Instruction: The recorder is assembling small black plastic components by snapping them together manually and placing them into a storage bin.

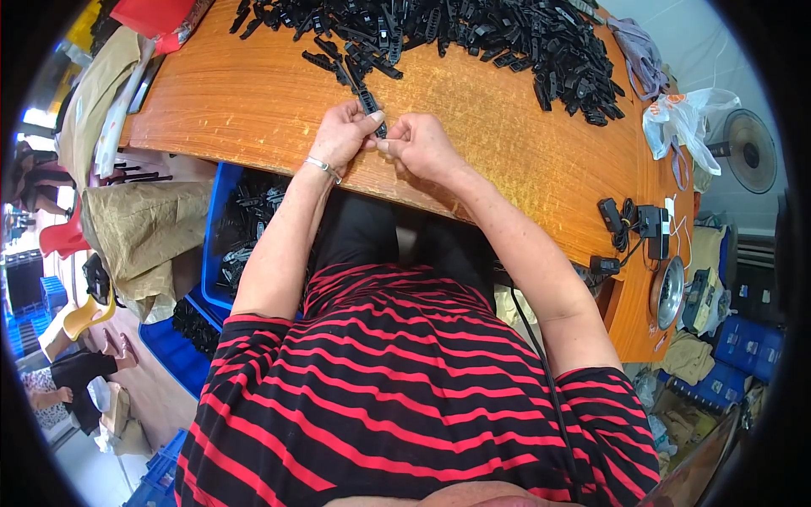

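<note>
Near the front edge of the wooden table, my left hand grips a narrow black slotted plastic part between thumb and fingers. My right hand is closed in a pinch at the near end of that same part, its thumb and fingertips touching it. A few loose black parts lie just beyond the held one. Farther back, a large heap of similar black plastic parts spreads across the table.
Left of my legs, a blue crate holds more dark parts. Brown paper hangs beside it. Power adapters with cords and a round metal bowl are at the right. A plastic bag and fan stand beyond.
</note>
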